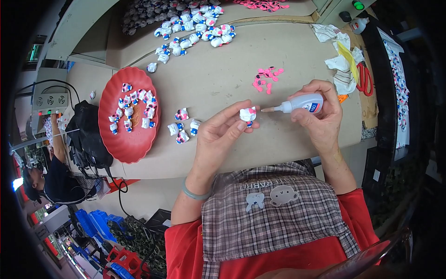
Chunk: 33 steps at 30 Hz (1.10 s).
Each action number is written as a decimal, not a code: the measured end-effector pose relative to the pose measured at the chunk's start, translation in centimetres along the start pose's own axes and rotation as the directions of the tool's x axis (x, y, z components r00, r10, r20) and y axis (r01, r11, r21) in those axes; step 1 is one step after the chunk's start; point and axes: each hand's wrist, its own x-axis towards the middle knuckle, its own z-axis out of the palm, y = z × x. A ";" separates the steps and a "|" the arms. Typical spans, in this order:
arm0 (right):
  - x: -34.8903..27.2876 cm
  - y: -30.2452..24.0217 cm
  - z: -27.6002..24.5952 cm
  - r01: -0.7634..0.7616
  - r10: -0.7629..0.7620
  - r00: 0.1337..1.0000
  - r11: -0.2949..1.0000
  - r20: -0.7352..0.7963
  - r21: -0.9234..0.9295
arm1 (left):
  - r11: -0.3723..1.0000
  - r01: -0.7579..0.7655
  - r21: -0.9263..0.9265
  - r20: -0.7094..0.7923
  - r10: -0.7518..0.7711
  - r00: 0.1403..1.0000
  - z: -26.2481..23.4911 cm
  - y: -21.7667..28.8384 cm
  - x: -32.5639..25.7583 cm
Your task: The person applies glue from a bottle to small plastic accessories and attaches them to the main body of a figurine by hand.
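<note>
Pinched between the fingers and thumb of my left hand (222,128) is a small white cat figurine (247,114) with a pink bow and blue clothing. My right hand (324,114) grips a white glue bottle (304,103) lying nearly level. The bottle's narrow brownish nozzle (269,109) points left at the figurine, a small gap apart from it. Several loose figurines (182,126) rest on the table left of my left hand. Beyond the bottle lies a scatter of small pink pieces (268,79), some with dark parts.
At the left stands a red scalloped tray (106,100) holding several figurines. More figurines (195,28) are heaped at the back. Crumpled cloths (341,63) and red-handled scissors (365,79) lie at the right. A conveyor-like strip with small items (397,93) runs beyond. Another person (58,181) works far left.
</note>
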 end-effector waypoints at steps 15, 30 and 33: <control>-1.0 -0.4 0.0 0.309 -0.283 0.951 0.868 0.124 -0.388 | 1.000 -0.004 -0.016 -0.008 0.004 1.000 -0.1 -1.2 -0.2; -0.8 -0.5 0.1 0.377 -0.336 0.926 0.795 0.172 -0.475 | 0.999 0.026 -0.033 0.008 -0.026 1.000 -0.4 -0.9 -0.1; -0.8 -0.4 0.0 0.396 -0.349 0.918 0.778 0.189 -0.488 | 0.999 0.021 -0.048 0.009 -0.021 1.000 -0.4 -1.0 -0.1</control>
